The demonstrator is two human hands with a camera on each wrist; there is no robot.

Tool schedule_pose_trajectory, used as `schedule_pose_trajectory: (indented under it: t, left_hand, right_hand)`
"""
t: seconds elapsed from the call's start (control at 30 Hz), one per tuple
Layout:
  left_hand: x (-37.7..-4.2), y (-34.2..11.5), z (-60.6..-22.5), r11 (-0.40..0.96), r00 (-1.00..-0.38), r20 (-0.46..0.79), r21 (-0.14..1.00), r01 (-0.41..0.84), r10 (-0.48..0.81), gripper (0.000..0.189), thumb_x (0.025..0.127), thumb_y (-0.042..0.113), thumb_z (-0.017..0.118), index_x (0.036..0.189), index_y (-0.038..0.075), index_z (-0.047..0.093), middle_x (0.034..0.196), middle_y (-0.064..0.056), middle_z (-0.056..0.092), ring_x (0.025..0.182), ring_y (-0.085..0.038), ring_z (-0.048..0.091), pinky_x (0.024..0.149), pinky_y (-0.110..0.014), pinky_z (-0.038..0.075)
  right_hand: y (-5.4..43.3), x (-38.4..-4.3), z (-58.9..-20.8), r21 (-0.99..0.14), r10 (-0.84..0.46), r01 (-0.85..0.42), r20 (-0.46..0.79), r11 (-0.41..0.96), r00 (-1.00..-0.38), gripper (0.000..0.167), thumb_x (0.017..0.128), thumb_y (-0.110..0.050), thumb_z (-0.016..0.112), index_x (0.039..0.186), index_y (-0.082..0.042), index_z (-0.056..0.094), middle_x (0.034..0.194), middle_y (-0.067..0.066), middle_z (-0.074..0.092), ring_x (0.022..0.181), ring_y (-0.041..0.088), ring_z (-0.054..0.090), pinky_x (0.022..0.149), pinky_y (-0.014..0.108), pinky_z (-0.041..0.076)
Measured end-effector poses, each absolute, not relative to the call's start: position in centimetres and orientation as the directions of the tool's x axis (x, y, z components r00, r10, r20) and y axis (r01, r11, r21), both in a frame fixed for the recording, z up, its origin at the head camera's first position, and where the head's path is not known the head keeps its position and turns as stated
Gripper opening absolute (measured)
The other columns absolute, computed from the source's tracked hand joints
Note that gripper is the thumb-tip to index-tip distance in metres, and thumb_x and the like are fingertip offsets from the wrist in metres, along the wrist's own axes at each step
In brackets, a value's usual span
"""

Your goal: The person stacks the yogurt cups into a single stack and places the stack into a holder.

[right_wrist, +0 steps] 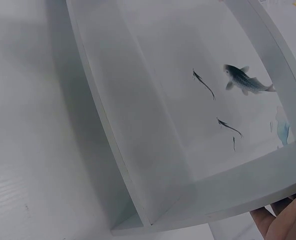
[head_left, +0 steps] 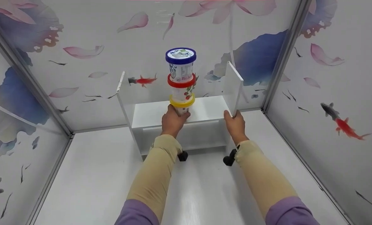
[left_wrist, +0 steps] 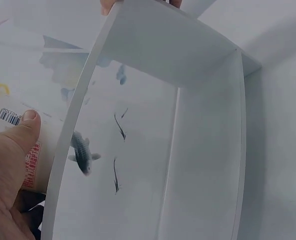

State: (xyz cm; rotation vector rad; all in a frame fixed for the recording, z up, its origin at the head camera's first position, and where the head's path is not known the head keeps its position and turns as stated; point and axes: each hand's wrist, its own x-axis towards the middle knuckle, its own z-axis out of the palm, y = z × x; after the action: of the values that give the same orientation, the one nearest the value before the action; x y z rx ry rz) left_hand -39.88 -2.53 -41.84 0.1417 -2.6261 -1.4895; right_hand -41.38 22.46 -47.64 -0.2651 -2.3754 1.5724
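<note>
Three tubs stand stacked upright over a small white shelf unit (head_left: 211, 107). On top is a blue-lidded tub (head_left: 181, 71), in the middle a red-lidded tub (head_left: 179, 92), and lowest a yellow-lidded tub (head_left: 182, 102). My left hand (head_left: 173, 124) grips the lowest tub, its thumb lying across the printed wall in the left wrist view. With my right hand (head_left: 236, 127) I hold the front edge of the unit's right side panel (head_left: 234, 78). Only some fingers of that hand (right_wrist: 285, 220) appear in the right wrist view. Whether the lowest tub touches the shelf I cannot tell.
The unit has a left side panel (head_left: 124, 100) and an open lower compartment (head_left: 201, 134). White walls (head_left: 110, 40) with painted fish and petals surround the white floor (head_left: 95, 175) on three sides. Black objects (head_left: 229, 157) show beside both wrists.
</note>
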Motion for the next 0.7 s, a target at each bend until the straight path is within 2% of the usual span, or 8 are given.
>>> schedule_pose_trajectory:
  t: [0.47, 0.7]
  left_hand:
    - [-39.97, -2.31, -41.93, 0.561, -0.982, 0.106, 0.828, 0.001, -0.155, 0.072, 0.091, 0.034, 0.078, 0.148, 0.014, 0.038, 0.145, -0.002, 0.055, 0.134, -0.024, 0.052, 0.116, -0.045, 0.038]
    - [-39.77, -2.64, -41.88, 0.562, -0.988, 0.066, 0.827, -0.024, -0.138, 0.080, 0.091, 0.038, 0.077, 0.153, 0.015, 0.032, 0.147, -0.004, 0.052, 0.134, -0.027, 0.049, 0.115, -0.046, 0.039]
  right_hand:
    - [22.31, -41.42, -47.81, -0.922, 0.304, -0.001, 0.129, 0.388, -0.944, 0.069, 0.102, -0.046, 0.050, 0.152, 0.000, 0.037, 0.151, 0.024, 0.046, 0.140, 0.036, 0.045, 0.114, 0.050, 0.038]
    - [22.60, -41.40, -48.01, -0.912, 0.290, -0.013, 0.144, 0.410, -0.946, 0.068, 0.102, -0.048, 0.047, 0.150, 0.001, 0.040, 0.148, 0.024, 0.049, 0.136, 0.037, 0.049, 0.111, 0.051, 0.041]
